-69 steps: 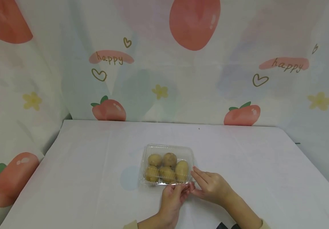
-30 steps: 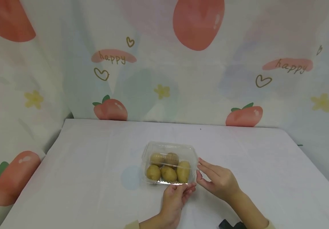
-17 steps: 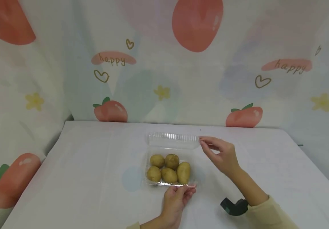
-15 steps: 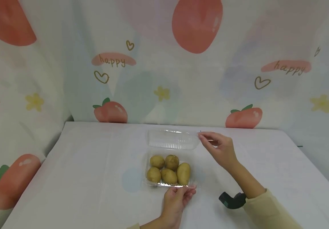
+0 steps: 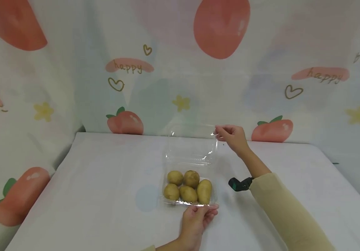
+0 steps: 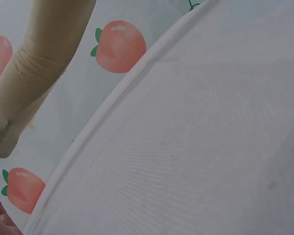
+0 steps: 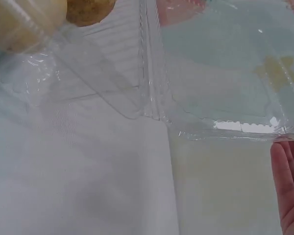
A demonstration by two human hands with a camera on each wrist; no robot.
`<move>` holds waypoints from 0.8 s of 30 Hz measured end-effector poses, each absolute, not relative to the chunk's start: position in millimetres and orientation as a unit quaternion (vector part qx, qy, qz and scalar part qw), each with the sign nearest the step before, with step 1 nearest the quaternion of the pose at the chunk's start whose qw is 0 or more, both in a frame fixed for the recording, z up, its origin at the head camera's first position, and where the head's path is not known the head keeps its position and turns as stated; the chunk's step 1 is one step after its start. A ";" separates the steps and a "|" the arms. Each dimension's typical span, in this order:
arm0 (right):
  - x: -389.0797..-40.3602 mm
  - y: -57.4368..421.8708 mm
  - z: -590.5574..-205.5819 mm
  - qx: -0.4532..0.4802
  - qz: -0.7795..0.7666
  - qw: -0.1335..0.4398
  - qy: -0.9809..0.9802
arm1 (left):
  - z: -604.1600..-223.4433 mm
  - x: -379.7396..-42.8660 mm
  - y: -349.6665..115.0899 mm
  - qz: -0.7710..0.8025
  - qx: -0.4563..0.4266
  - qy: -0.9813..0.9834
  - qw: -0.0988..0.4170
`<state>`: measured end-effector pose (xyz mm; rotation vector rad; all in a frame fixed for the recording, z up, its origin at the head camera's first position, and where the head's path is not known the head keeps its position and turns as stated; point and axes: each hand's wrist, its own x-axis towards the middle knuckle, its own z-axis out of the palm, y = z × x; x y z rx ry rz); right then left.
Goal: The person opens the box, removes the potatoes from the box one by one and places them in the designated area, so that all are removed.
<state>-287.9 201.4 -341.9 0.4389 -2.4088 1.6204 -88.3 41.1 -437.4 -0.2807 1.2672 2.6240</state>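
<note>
A clear plastic clamshell box (image 5: 180, 202) sits on the white table with several potatoes (image 5: 187, 194) in its base. Its hinged lid (image 5: 192, 144) stands raised at the back, nearly upright. At the front rim, my left hand (image 5: 192, 225) pinches the box's right corner between thumb and fingers. My right hand (image 5: 234, 138) pinches the lid's upper right corner. From the right wrist, the lid (image 7: 220, 93) and the fingers of my right hand (image 7: 288, 181) at its edge show close up, with potatoes (image 7: 32, 22) at upper left. The left wrist view leaves my left hand out.
A black wrist device (image 5: 240, 184) is by the right sleeve (image 5: 288, 209). The white-covered table (image 5: 104, 195) ends at a printed curtain (image 5: 167, 87) behind it. In the left wrist view, the right sleeve (image 6: 44, 63) crosses the upper left.
The lid has swung up and back from lying over the potatoes, with my right hand rising at its corner. My left hand keeps its hold on the front rim.
</note>
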 end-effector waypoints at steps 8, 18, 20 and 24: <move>-309.3 197.6 -361.5 0.068 0.583 0.008 -0.809 | -438.8 -90.4 39.9 0.887 -0.105 0.438 0.105; -314.0 196.4 -385.8 0.003 0.613 -0.018 -0.790 | -439.1 -91.7 38.9 0.882 -0.101 0.446 0.111; -314.5 196.1 -392.7 -0.004 0.624 -0.027 -0.781 | -438.1 -91.6 38.3 0.882 -0.102 0.445 0.114; -315.5 196.4 -406.2 -0.014 0.630 -0.035 -0.776 | -437.1 -92.0 38.6 0.881 -0.104 0.447 0.114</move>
